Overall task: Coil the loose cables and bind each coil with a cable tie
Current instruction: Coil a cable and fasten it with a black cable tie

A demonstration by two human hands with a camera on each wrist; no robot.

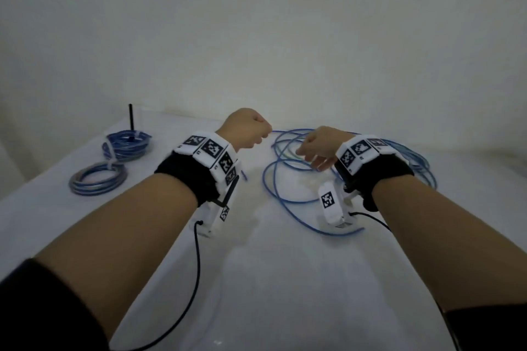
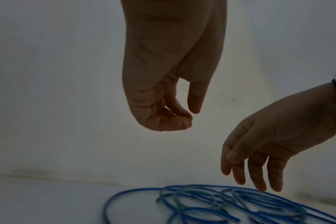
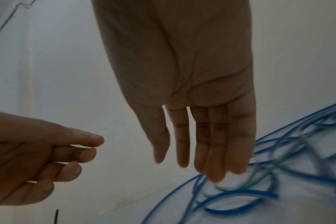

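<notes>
A long loose blue cable (image 1: 285, 199) lies in tangled loops on the white table (image 1: 271, 279), right of centre. My right hand (image 1: 316, 164) hangs over the loops with straight fingers. In the right wrist view its fingertips (image 3: 215, 174) reach the nearest strands (image 3: 240, 194). My left hand (image 1: 263, 137) hovers just left of the tangle, beside a cable end. In the left wrist view its fingers (image 2: 175, 121) are curled toward the palm with nothing in them, above the cable (image 2: 201, 197).
Two bound blue coils with white ties lie at the far left, one (image 1: 127, 145) behind the other (image 1: 97, 179). A thin black rod (image 1: 131, 120) stands upright at the rear coil. The white wall rises just behind the table.
</notes>
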